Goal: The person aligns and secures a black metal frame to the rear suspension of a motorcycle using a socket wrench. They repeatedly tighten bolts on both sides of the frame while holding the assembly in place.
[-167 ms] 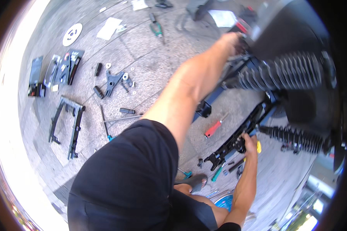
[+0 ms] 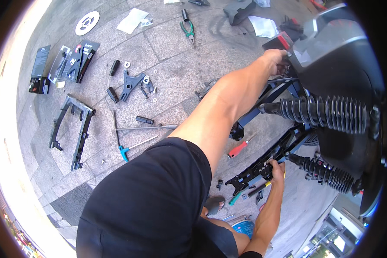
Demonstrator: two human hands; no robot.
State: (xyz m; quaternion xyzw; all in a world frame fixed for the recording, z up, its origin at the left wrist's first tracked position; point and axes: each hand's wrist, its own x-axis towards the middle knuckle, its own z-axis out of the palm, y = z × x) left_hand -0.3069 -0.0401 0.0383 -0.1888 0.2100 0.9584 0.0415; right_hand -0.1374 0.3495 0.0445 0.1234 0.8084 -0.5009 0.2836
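Observation:
On the right stands a scooter's dark rear body (image 2: pixel 337 64), with an upper coil-spring shock absorber (image 2: pixel 324 114) and a lower one (image 2: pixel 327 172). My left hand (image 2: pixel 276 61) reaches across to the body's near edge, fingers curled round it and partly hidden. Below, my right hand (image 2: pixel 278 170) is closed on a black swingarm (image 2: pixel 262 165), thumb on top. This long part slants from beneath the body toward my feet, its forked end free over the paving. A red-handled screwdriver (image 2: pixel 241 147) lies between my arms and the swingarm.
Green-handled pliers (image 2: pixel 187 30), a blue T-handle wrench (image 2: pixel 124 151), a dark bracket (image 2: pixel 131 86), black sockets, washers and a U-shaped frame (image 2: pixel 79 109) lie on the paving. Opened boxes (image 2: pixel 79 60) and a white disc (image 2: pixel 87 23) are at left. A blue round container (image 2: pixel 245 227) is near my legs.
My view has shifted, so most paving items sit differently in it and look sharper. Both hands stay on the same parts, the left on the body's edge and the right on the swingarm.

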